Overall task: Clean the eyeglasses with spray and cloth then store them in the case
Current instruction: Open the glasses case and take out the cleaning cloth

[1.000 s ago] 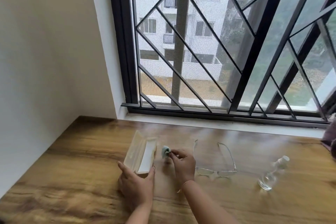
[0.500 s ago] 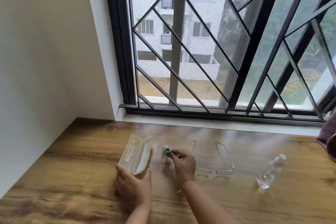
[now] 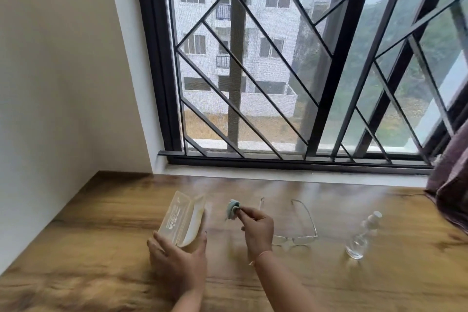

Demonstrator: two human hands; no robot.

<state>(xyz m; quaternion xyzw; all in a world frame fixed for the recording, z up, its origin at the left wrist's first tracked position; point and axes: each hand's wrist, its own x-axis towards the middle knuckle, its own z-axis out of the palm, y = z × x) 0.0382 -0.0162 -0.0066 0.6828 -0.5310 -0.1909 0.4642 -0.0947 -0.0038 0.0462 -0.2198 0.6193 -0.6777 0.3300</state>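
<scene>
Little changes: the right hand still has its grip pinched on the balled cloth beside the open case, the left hand grasps the case's near end, and the eyeglasses lie untouched on the worktop, so cleaning looks unstarted.

Wooden table, grilled window, curtain

Glossy wood-grain table, translucent plastic case, soft cloth, thin metal-framed eyeglasses.
</scene>
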